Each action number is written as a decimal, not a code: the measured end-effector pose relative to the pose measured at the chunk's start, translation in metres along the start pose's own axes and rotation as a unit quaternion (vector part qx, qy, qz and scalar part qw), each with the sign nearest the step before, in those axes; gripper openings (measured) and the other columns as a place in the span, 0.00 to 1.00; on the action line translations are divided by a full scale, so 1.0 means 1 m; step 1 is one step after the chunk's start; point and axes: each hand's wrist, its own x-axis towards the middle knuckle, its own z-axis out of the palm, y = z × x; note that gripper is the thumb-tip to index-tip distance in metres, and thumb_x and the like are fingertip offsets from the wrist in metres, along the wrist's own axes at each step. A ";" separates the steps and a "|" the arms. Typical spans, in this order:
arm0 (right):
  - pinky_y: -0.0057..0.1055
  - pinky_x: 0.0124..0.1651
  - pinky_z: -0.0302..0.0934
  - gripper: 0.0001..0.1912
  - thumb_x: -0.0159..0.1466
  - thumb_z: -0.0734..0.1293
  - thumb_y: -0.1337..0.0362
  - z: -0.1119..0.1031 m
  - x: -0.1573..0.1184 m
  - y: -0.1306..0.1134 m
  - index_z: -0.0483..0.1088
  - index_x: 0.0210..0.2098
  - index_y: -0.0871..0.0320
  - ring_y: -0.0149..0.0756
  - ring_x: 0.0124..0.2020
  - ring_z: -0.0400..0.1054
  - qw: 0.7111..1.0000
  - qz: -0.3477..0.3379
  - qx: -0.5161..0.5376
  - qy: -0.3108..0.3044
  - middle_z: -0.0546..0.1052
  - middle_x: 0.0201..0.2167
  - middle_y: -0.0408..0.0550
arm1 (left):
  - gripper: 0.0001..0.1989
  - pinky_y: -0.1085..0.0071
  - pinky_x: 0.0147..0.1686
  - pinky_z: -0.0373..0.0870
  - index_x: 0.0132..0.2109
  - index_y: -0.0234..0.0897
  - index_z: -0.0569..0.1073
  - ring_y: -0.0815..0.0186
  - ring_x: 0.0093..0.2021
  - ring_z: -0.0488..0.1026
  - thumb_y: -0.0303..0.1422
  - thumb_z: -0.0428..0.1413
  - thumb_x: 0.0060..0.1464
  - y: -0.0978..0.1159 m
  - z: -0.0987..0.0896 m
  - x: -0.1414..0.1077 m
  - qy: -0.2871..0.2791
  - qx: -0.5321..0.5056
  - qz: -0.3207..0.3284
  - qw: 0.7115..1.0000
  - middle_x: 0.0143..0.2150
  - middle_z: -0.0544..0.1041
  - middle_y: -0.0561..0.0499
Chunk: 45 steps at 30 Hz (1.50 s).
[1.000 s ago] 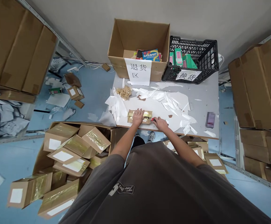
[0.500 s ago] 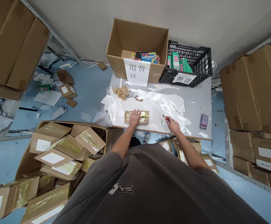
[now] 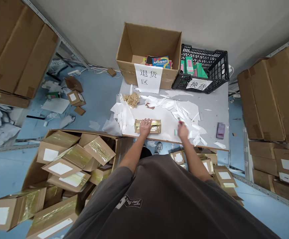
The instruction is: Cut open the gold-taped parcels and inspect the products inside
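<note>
A small cardboard box (image 3: 156, 127) with shiny yellowish tape lies lengthwise near the table's front edge. Across its left half is my left hand (image 3: 145, 127), gripping it from above, fingertips at the far edge. To the right, my right hand (image 3: 183, 130) is closed around a small red-handled knife (image 3: 180, 122); motion blurs the hand, and its tip is hard to make out. The knife is apart from the box. A small green piece (image 3: 176, 132) lies just left of my right hand.
White paper scraps (image 3: 170, 103) and crumpled brown paper (image 3: 131, 99) litter the table (image 3: 210, 119). Behind stand a large carton (image 3: 124, 71) holding books and a black crate (image 3: 219, 71) with green boxes. Taped parcels (image 3: 62, 166) fill a big carton at left. Shelves flank both sides.
My right hand has turned, and the red-handled knife now points farther away from me. My left hand stays on the box. The whole view has shifted slightly.
</note>
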 end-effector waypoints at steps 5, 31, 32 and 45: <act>0.43 0.44 0.65 0.20 0.78 0.60 0.53 -0.023 -0.003 0.029 0.72 0.61 0.57 0.54 0.43 0.78 0.996 0.070 -0.010 0.049 0.82 0.42 0.60 | 0.27 0.42 0.80 0.47 0.72 0.38 0.74 0.47 0.80 0.60 0.31 0.53 0.69 0.002 0.001 0.002 0.021 -0.003 0.005 1.000 0.75 0.71 0.37; 0.36 0.38 0.76 0.18 0.65 0.74 0.51 0.090 0.036 -0.119 0.65 0.44 0.51 0.41 0.30 0.76 0.842 0.169 0.491 -0.146 0.75 0.26 0.42 | 0.63 0.53 0.67 0.69 0.82 0.36 0.53 0.38 0.73 0.68 0.51 0.75 0.49 -0.033 -0.040 -0.022 -0.095 -0.173 -0.241 0.950 0.74 0.70 0.32; 0.37 0.38 0.77 0.17 0.66 0.73 0.54 0.093 0.025 -0.116 0.66 0.47 0.51 0.41 0.31 0.78 0.824 0.182 0.512 -0.161 0.77 0.29 0.43 | 0.63 0.55 0.67 0.70 0.82 0.37 0.54 0.39 0.73 0.69 0.52 0.75 0.48 -0.035 -0.039 -0.021 -0.107 -0.213 -0.250 0.939 0.75 0.70 0.33; 0.41 0.57 0.75 0.28 0.57 0.68 0.62 0.054 -0.015 -0.111 0.75 0.58 0.46 0.46 0.63 0.75 0.801 0.066 0.557 -0.207 0.84 0.56 0.48 | 0.41 0.57 0.62 0.79 0.74 0.34 0.68 0.53 0.61 0.82 0.57 0.63 0.66 -0.016 -0.001 -0.022 -0.079 -0.542 -0.268 0.793 0.64 0.82 0.35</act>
